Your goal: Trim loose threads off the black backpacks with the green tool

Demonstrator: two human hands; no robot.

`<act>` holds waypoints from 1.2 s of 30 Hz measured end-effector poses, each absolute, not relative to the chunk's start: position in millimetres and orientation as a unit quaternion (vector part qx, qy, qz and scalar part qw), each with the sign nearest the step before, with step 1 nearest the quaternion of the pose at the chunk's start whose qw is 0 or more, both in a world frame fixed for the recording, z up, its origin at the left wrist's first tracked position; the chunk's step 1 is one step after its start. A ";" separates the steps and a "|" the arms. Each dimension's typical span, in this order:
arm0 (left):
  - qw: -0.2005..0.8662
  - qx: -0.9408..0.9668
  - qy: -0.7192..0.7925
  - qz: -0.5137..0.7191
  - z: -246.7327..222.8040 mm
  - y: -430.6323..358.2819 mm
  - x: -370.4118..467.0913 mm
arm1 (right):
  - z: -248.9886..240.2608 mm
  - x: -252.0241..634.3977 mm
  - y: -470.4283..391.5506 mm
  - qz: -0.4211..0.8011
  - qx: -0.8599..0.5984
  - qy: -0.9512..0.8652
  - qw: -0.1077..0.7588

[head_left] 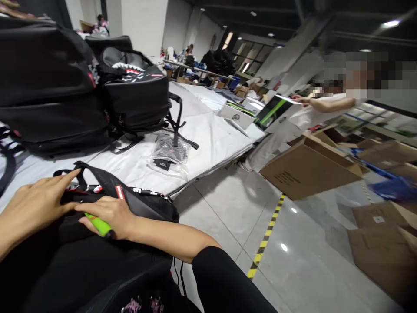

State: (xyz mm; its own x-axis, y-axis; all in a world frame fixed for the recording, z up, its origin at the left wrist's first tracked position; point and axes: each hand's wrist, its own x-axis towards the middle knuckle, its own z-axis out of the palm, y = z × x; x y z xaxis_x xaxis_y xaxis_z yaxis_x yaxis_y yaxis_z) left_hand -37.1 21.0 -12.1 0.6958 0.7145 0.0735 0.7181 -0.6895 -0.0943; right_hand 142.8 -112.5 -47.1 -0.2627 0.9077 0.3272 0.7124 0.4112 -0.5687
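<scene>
Gripping a green tool (99, 224), the right hand (110, 216) curls its fingers around the handle, palm down, knuckles up, with the forearm running in from the lower right and a black sleeve covering the upper arm. Only a short green length shows below the fingers; what the tool is, I cannot tell. Over on the other side, the left hand (35, 204) lies flat with fingers spread narrow and stretched forward, the index fingertip pressing on the top edge of a black bag (140, 204). That hand holds nothing, it just presses down. The bag sits right under both hands at the near edge of the table (208, 130), the green tool resting against its dark fabric just beside the left thumb. White letters run along the bag's black strap and there is a small red tag, but the writing is too small to read.

Further out on the white table cover lies a clear plastic pouch (169, 156) with a black card inside. Beyond it stand two more black backpacks (137, 95), one printed with a shark mouth. Across the aisle, brown cardboard boxes (306, 169) sit on the floor beside a yellow-and-black stripe, and another person (325, 104) reaches over a far table.
</scene>
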 end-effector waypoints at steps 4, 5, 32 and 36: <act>0.022 -0.922 -0.383 0.046 3.5 6.7 -30.9 | -63.8 145.5 -130.3 0.022 -0.389 -0.808 0.441; 0.020 -0.923 -0.382 0.044 5.6 2.1 -30.1 | -67.0 147.6 -131.4 0.008 -0.379 -0.798 0.468; -0.003 -0.930 -0.360 0.067 -32.5 -13.5 -5.0 | -46.9 175.1 -105.3 0.354 -0.532 -0.695 0.331; 0.021 -0.926 -0.375 0.047 -40.7 -12.8 -2.1 | -47.2 176.2 -98.1 0.349 -0.508 -0.734 0.284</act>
State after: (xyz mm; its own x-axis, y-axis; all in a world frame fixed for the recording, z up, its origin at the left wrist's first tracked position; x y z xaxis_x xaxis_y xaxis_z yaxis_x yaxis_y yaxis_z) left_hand -2.1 -12.8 -40.7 0.7143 0.6961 -0.0719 0.6921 -0.7179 -0.0748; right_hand 176.2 -98.1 -47.2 -0.3221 0.9446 0.0629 0.5476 0.2401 -0.8016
